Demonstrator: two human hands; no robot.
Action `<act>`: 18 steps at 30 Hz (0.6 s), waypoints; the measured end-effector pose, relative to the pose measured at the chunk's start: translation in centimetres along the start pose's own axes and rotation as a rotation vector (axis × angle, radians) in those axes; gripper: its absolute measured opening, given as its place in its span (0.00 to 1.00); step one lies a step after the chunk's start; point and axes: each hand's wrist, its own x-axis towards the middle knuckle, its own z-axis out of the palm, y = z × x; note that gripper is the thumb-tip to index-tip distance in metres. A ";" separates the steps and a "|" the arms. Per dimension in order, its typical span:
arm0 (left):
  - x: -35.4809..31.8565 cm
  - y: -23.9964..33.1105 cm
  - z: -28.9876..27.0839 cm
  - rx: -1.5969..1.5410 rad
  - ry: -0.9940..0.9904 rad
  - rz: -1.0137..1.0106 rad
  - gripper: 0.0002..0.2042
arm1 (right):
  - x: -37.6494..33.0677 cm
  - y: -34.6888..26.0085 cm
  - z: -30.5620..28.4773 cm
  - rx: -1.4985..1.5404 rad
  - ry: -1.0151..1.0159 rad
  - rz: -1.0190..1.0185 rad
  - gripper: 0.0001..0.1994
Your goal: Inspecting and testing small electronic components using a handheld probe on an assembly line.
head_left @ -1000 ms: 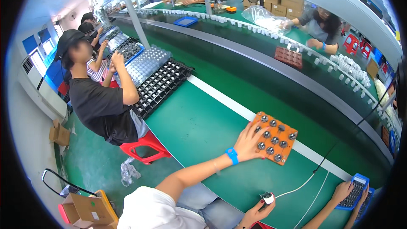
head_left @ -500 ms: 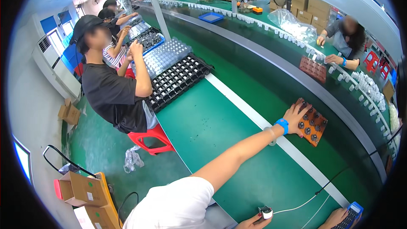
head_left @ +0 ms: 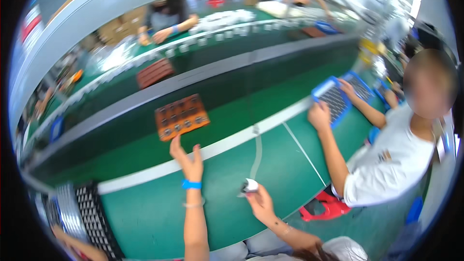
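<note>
An orange tray [head_left: 181, 116] holding several round dark parts lies on the dark green belt beyond the white stripe. My left hand [head_left: 189, 160], with a blue wristband, is open just below the tray's near edge, fingers spread; whether the fingertips touch the tray is unclear. My right hand [head_left: 260, 200] hovers over the green table nearer to me, shut on a small white and black device [head_left: 248, 185].
A co-worker in a white shirt [head_left: 391, 164] sits at right with both hands on a blue tray [head_left: 333, 97]. Under that person is a red stool [head_left: 328, 206]. Black gridded trays [head_left: 92, 217] lie at lower left. Another orange tray [head_left: 154, 72] and another person's hands [head_left: 164, 31] are across the line.
The view has swung right along the line. My left hand has come off the orange tray, which now lies on the belt. My right hand still holds the small device.
</note>
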 end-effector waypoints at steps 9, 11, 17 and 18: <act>-2.0 1.9 1.1 -0.593 -0.204 -0.298 0.19 | 13.5 3.1 8.7 0.295 0.096 -0.079 0.18; -2.1 1.1 0.9 -0.554 -0.198 -0.299 0.16 | 14.2 3.9 10.3 0.278 0.146 -0.044 0.18; -0.9 2.2 0.1 -0.495 -0.332 -0.341 0.16 | 13.8 4.2 11.0 0.278 0.125 -0.002 0.18; -0.9 2.4 0.0 -0.472 -0.368 -0.353 0.16 | 13.7 4.1 10.7 0.271 0.100 0.024 0.18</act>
